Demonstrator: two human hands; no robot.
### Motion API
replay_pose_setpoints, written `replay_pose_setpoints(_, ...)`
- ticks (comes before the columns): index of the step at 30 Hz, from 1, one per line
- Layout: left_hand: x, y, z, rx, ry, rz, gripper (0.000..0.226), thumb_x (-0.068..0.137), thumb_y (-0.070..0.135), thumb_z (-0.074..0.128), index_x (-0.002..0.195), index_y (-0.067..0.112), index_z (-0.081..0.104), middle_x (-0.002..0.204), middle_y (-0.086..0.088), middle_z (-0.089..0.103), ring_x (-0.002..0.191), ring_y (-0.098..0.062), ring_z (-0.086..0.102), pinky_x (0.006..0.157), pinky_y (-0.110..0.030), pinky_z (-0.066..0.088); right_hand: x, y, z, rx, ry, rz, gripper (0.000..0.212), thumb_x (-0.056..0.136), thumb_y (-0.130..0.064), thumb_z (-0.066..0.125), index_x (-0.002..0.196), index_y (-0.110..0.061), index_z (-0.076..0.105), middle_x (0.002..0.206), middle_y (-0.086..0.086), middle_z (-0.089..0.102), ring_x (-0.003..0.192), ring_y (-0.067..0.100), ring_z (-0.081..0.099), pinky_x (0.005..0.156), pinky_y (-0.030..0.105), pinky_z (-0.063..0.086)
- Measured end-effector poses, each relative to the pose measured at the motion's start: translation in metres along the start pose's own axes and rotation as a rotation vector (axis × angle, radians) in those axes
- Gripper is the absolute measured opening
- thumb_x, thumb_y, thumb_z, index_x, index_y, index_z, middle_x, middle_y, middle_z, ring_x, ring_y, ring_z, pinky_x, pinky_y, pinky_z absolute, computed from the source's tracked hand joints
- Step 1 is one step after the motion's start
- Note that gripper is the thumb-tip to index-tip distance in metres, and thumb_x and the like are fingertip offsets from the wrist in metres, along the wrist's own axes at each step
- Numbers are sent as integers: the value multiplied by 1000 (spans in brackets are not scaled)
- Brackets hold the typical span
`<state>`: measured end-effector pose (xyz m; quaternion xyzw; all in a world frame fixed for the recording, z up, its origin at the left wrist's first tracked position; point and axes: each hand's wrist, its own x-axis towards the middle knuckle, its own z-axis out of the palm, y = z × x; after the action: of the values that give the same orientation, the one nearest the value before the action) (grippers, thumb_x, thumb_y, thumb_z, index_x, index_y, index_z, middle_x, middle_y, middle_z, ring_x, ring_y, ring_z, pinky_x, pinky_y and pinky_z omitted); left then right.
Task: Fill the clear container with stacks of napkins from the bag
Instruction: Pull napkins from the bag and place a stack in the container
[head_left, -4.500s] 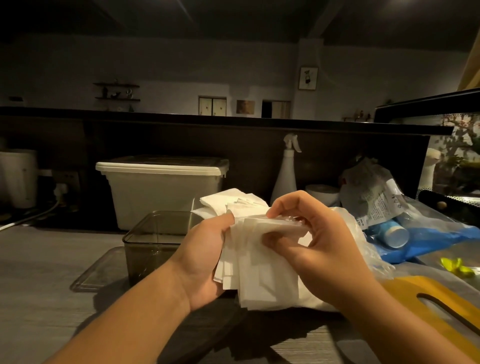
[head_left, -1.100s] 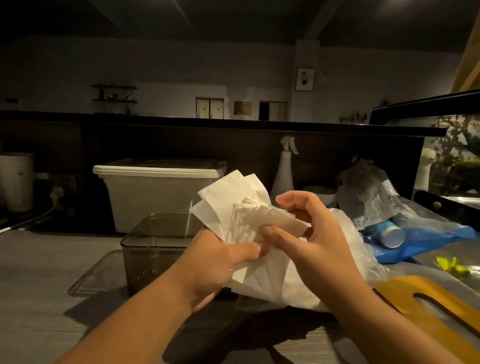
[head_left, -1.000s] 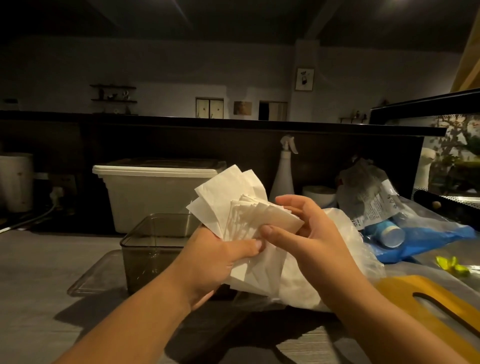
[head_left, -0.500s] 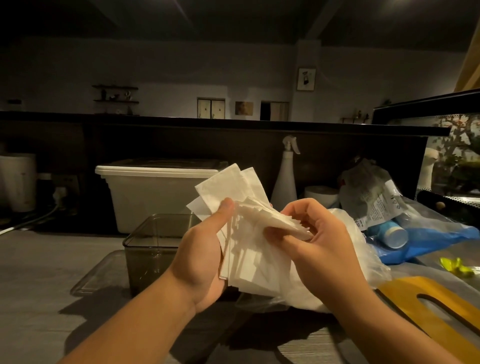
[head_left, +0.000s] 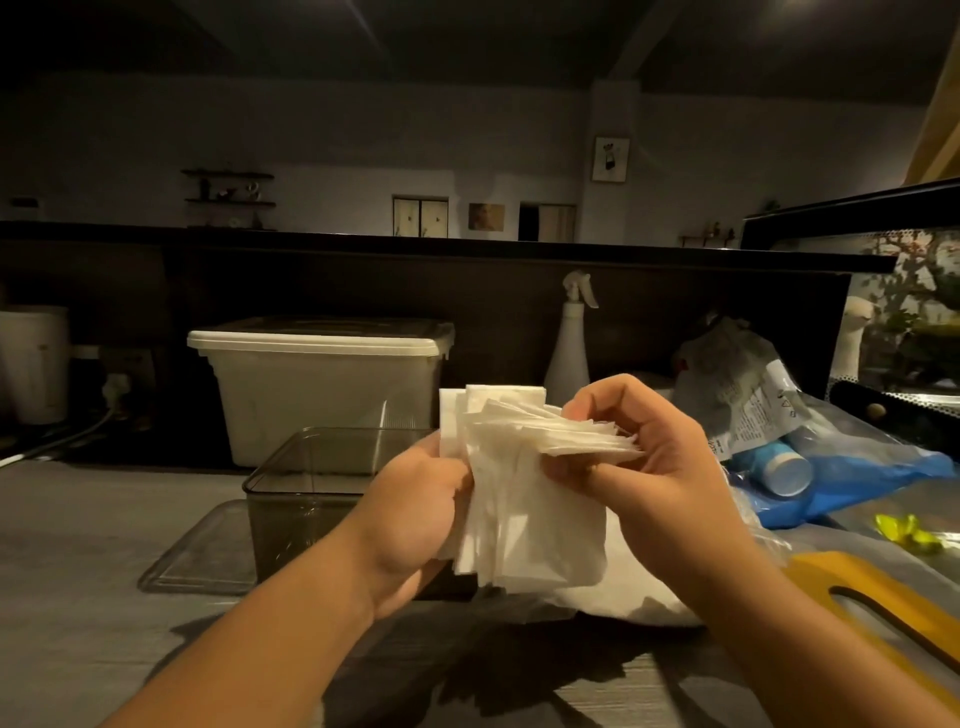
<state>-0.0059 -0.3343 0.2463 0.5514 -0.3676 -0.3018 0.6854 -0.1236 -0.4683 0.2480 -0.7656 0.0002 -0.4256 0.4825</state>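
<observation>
Nearest, at 6 o'clock: a grey wood-grain counter (head_left: 78, 545) in dim, warm light. Reaching in from 7 and 5 o'clock, two bare forearms. Held upright at centre, clear of the counter: a stack of napkins (head_left: 530, 519). Gripped along its left edge by the left hand (head_left: 410, 519), fingers curled round the sheets. Pinched at its upper right by the right hand (head_left: 660, 478), thumb beneath and bent fingers on top, with the top corners fanned out toward 3 o'clock. Directly below the stack, at 5 o'clock: the bag (head_left: 634, 597), white, slumped on the counter. At 4 o'clock, a yellow board (head_left: 857, 597) with a long slot.

Just behind the left hand, at 9 o'clock: the clear container (head_left: 311, 483), smoky, open-topped. Flat beside it at 8 o'clock, a clear lid (head_left: 202, 556); touching or not, cannot tell.

At 3 o'clock: a blue plastic bag (head_left: 857, 483), a blue-capped bottle (head_left: 779, 470) and a crumpled packet (head_left: 748, 395), printed, the lettering too small to read.

Farther back: a white lidded bin (head_left: 322, 395) at 10 o'clock and a white spray bottle (head_left: 569, 353) at 12, both against a dark partition (head_left: 311, 280). Beyond, at 12 o'clock: a pale wall with small shelves (head_left: 228, 187) and a framed picture (head_left: 610, 158).
</observation>
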Motion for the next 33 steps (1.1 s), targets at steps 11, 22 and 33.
replay_pose_setpoints(11, 4, -2, -7, 40, -281, 69, 51, 62, 4, 58, 112, 15, 66, 99, -6, 73, 98, -22, 70, 83, -32, 58, -1, 5, 5, -4, 42, 64, 26, 83, -5, 74, 95, -26, 64, 99, -14, 67, 94, 3, 65, 68, 23, 58)
replay_pose_setpoints(22, 2, -3, -5, -321, -288, -13, 38, 64, 19, 60, 96, 24, 80, 100, -12, 74, 90, -30, 72, 78, -43, 60, -8, 2, 12, -138, 168, -151, 31, 80, 0, 77, 94, -25, 65, 92, -14, 67, 90, 8, 65, 66, 19, 55)
replay_pose_setpoints(33, 5, -1, 0, -279, 44, -23, 25, 94, 21, 52, 99, 21, 76, 98, -12, 74, 97, -35, 69, 83, -50, 55, 2, 13, 1, 120, 230, 17, 25, 68, -23, 67, 92, -21, 61, 88, -5, 64, 87, 13, 66, 63, 22, 55)
